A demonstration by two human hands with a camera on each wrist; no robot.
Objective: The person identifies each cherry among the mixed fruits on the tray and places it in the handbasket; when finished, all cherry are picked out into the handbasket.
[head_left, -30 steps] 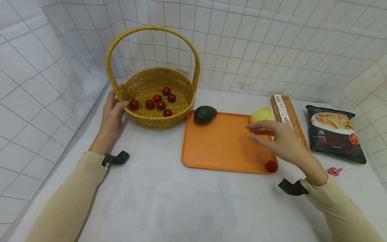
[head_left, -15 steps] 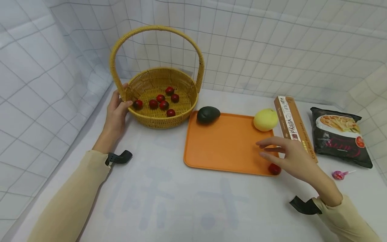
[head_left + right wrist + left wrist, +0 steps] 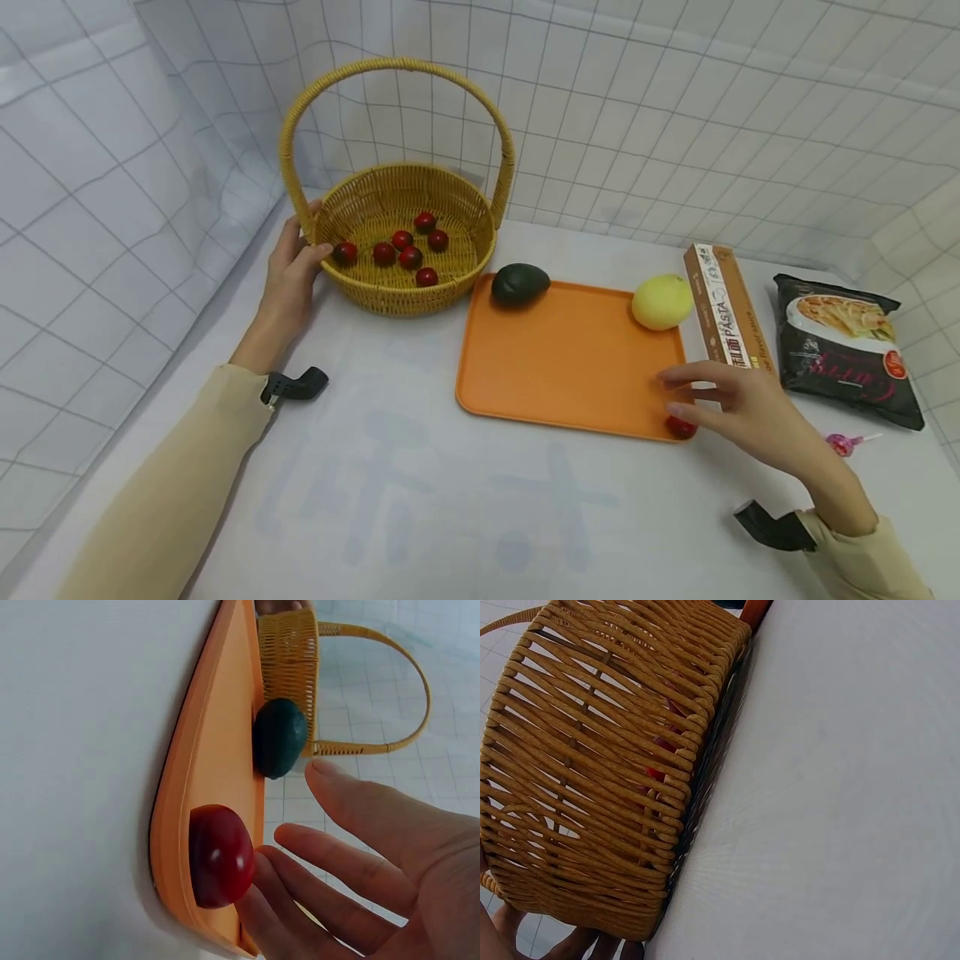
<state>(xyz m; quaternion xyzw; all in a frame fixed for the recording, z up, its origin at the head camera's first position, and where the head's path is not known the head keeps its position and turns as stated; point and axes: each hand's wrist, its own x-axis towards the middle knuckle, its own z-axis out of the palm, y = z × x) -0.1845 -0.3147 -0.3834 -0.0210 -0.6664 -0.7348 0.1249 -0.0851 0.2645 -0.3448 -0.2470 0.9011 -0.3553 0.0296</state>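
Note:
My left hand (image 3: 291, 271) grips the left rim of a yellow woven basket (image 3: 386, 300), thumb over the edge near the handle's foot. Several small dark red fruits (image 3: 410, 257) lie inside it. One more glossy red fruit (image 3: 221, 856) sits in the near right corner of the orange tray (image 3: 555, 358). My right hand (image 3: 757, 412) hovers over that corner with its fingers spread and nothing between them. In the right wrist view its fingertips are right beside the fruit. A dark green avocado (image 3: 520, 285) lies at the tray's far left corner, a yellow round fruit (image 3: 662, 302) at the far right.
Right of the tray lies a pasta box (image 3: 726, 308), partly behind my right hand. Beyond it are a black food bag (image 3: 847, 350) and a pink lollipop (image 3: 842, 445). White grid-patterned cloth (image 3: 600, 125) hangs behind and at both sides.
My right hand has moved from near the yellow fruit towards me, down to the red fruit at the tray's near right corner. The left hand keeps its grip on the basket.

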